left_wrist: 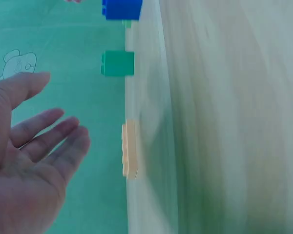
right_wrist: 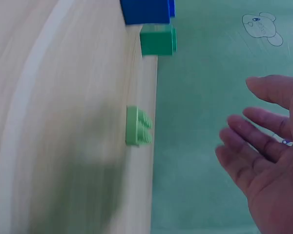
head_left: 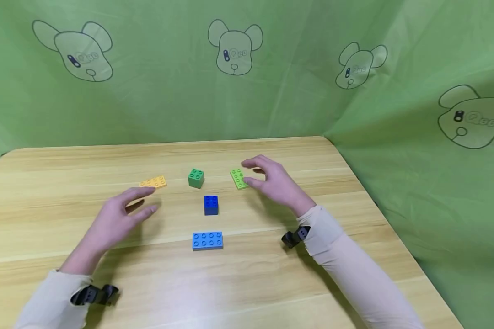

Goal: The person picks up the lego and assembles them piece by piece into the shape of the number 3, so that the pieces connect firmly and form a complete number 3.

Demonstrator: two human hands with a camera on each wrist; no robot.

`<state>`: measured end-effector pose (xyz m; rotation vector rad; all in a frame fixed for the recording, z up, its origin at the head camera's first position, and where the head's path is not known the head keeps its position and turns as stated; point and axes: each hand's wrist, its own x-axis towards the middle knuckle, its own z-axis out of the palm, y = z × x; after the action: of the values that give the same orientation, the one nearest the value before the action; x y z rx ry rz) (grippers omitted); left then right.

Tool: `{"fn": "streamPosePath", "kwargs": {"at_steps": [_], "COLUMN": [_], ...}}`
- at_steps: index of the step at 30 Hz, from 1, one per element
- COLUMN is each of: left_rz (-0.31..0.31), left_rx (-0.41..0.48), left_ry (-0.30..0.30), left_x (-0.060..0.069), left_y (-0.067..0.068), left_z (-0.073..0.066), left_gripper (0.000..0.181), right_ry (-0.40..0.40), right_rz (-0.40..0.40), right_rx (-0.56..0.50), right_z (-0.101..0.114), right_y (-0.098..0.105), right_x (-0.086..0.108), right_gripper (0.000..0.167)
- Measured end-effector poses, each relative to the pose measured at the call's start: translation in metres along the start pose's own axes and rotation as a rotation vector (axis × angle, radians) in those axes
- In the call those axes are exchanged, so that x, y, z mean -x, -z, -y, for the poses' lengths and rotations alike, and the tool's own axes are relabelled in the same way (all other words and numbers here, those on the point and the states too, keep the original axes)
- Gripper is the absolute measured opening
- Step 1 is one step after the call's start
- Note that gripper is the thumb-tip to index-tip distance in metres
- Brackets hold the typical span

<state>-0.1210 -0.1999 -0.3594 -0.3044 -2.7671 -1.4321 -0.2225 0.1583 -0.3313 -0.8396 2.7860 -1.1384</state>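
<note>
My left hand (head_left: 114, 219) hovers just in front of the flat orange brick (head_left: 158, 182), fingers apart and holding nothing; the left wrist view shows its palm beside the orange brick (left_wrist: 130, 149). My right hand (head_left: 277, 183) hangs over the near right side of the flat lime brick (head_left: 238, 179), partly covering it, with nothing in its fingers. In the right wrist view a gap separates the hand (right_wrist: 268, 146) from the lime brick (right_wrist: 132, 126). Between the hands stand a green brick (head_left: 195, 178) and a dark blue brick (head_left: 211, 205).
A lighter blue brick (head_left: 207, 241) lies nearer the front, below the dark blue one. The wooden table (head_left: 238, 292) ends at a green curtain (head_left: 160, 91) behind and on the right. Both wrists carry small black cameras.
</note>
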Motion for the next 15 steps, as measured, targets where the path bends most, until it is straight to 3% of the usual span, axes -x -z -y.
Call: {"fn": "streamPosePath", "kwargs": {"at_steps": [4, 8, 15], "left_rz": [0.032, 0.059, 0.024], "left_rx": [0.159, 0.288, 0.371], "left_ry": [-0.009, -0.01, -0.064], "left_x": [0.0, 0.0, 0.002], "left_y": [-0.007, -0.015, -0.028], "left_z": [-0.004, -0.008, -0.017], "left_gripper": [0.048, 0.045, 0.038], "right_ry": [0.005, -0.02, -0.037], "right_rz": [0.04, 0.068, 0.112], "right_rx": [-0.166, -0.268, -0.328], "right_z": [0.003, 0.006, 0.011], "right_y": [-0.008, -0.016, -0.026], "right_x": [-0.002, -0.006, -0.011], "right_gripper": [0.038, 0.036, 0.036]}}
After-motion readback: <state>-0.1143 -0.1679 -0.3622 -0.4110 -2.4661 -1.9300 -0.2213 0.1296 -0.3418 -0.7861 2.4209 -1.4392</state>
